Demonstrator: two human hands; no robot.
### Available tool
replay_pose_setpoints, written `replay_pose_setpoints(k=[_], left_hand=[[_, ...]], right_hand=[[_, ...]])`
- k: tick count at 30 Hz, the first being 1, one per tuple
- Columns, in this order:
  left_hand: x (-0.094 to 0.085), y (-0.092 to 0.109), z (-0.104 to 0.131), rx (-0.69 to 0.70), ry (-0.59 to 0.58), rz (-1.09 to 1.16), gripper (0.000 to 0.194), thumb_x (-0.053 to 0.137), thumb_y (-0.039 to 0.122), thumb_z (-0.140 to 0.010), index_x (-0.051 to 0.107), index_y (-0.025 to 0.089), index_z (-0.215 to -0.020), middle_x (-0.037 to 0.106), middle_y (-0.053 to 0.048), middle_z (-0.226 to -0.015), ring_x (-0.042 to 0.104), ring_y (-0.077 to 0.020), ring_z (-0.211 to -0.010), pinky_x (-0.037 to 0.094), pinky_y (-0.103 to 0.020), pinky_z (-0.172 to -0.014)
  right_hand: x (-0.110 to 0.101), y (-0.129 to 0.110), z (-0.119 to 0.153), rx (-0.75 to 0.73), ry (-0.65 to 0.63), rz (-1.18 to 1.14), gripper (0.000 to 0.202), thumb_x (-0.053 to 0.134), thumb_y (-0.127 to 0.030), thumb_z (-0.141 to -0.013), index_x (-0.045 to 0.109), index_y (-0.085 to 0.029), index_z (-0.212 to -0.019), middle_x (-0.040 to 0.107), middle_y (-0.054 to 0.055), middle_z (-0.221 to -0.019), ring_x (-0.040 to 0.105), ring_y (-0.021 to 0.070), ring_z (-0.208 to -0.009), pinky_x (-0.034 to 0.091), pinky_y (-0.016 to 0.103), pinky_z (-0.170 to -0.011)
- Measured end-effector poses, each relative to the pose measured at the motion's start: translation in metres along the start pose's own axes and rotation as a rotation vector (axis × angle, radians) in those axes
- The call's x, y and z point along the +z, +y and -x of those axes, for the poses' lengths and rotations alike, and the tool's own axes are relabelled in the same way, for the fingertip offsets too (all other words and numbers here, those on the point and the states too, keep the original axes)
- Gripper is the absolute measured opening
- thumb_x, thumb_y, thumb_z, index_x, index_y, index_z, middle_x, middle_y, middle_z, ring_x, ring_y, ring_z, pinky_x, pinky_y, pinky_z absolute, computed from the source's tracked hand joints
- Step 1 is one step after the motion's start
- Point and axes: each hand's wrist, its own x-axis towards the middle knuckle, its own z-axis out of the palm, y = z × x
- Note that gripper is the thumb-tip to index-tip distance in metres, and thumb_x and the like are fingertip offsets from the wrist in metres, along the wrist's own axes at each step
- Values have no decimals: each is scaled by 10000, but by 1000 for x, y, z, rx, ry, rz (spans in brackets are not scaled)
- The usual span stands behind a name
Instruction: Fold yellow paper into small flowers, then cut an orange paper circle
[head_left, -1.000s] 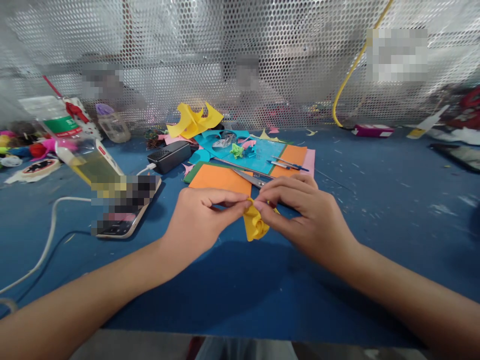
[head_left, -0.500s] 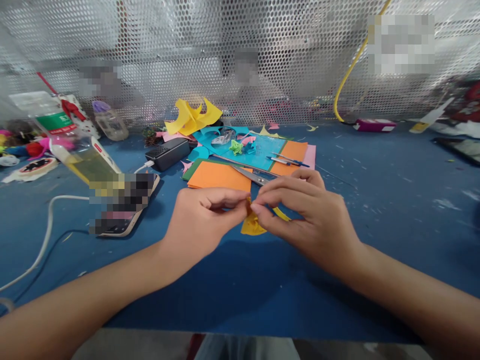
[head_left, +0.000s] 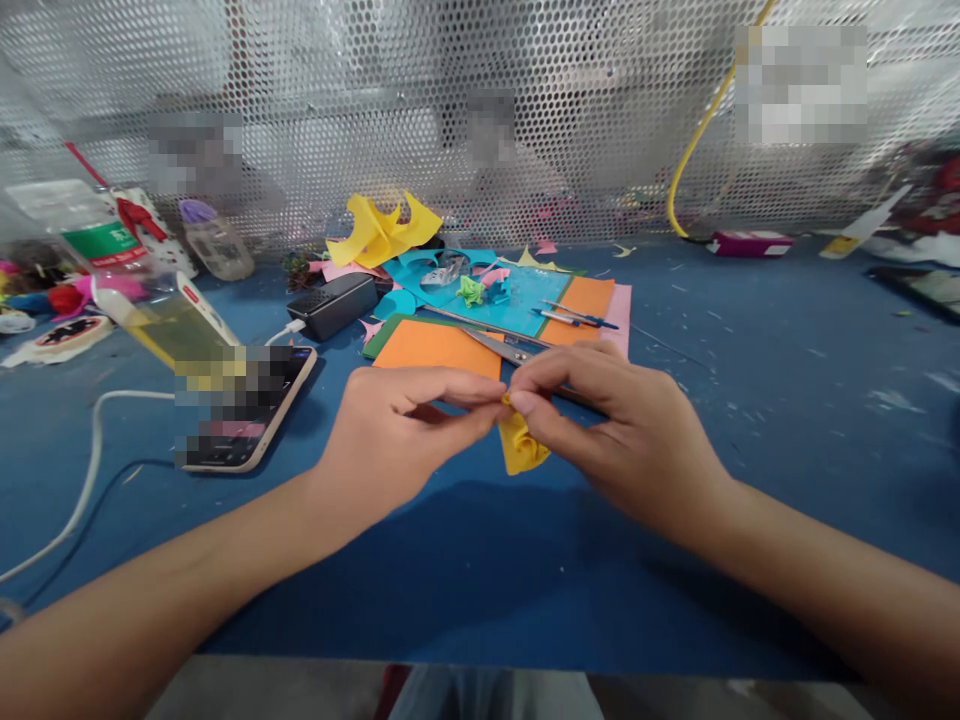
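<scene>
A small crumpled yellow paper piece (head_left: 523, 448) hangs between my two hands above the blue table. My left hand (head_left: 409, 425) pinches its top edge from the left with thumb and forefinger. From the right, my right hand (head_left: 619, 430) grips the same edge, its fingertips touching those of the left. Just behind the hands lie orange sheets (head_left: 439, 347) and open metal scissors (head_left: 495, 346), whose handles are partly hidden by my right hand.
A phone (head_left: 262, 420), a tilted bottle (head_left: 165, 330) and a black box (head_left: 334, 306) stand on the left. Blue sheets (head_left: 525, 295), pens (head_left: 577, 316) and yellow scraps (head_left: 382, 232) lie behind. A purple box (head_left: 750, 244) sits before the perforated metal screen (head_left: 585, 120).
The yellow piece has turned and shifted slightly right, showing more of itself below the fingers. The fingers of my right hand have curled in more. My left hand has barely moved.
</scene>
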Motion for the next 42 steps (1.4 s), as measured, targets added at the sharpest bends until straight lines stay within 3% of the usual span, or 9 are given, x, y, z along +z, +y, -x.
replay_pose_setpoints(k=[7, 20, 28, 35, 42], left_hand=[[-1, 0, -5, 6, -82, 101, 74, 657, 181, -721, 720, 191, -758, 726, 2, -769, 669, -131, -689, 537, -172, -567], [-1, -1, -2, 61, -37, 0, 91, 615, 163, -724, 704, 181, -725, 707, 5, -741, 644, -115, -668, 532, -169, -603], [-3, -7, -10, -61, -123, 147, 86, 644, 216, -739, 723, 183, -737, 716, -5, -741, 656, -129, -665, 527, -178, -564], [-7, -6, -12, -10, -123, 99, 34, 695, 219, -694, 716, 194, -685, 708, 9, -695, 653, -128, -635, 522, -180, -546], [-7, -4, -12, -22, -225, 83, 112, 697, 248, -692, 655, 155, -645, 669, 12, -638, 620, -102, -597, 457, -131, -442]], right_hand=[[-1, 1, -1, 16, -22, -47, 119, 520, -206, -827, 575, -218, -723, 679, -10, -741, 607, 140, -685, 430, 293, -666], [0, 2, -1, -43, -47, 49, 114, 556, -157, -803, 553, -210, -702, 660, -32, -696, 591, 124, -640, 356, 344, -756], [-2, 4, -1, -101, -44, 78, 105, 532, -175, -833, 544, -212, -735, 664, -37, -709, 612, 127, -673, 331, 350, -797], [-3, 4, -1, -103, -71, 68, 93, 521, -181, -851, 553, -209, -769, 672, -36, -763, 615, 122, -722, 312, 346, -803], [-4, 2, -1, -60, -153, 16, 116, 501, -190, -859, 578, -221, -778, 677, -40, -779, 610, 124, -742, 312, 348, -796]])
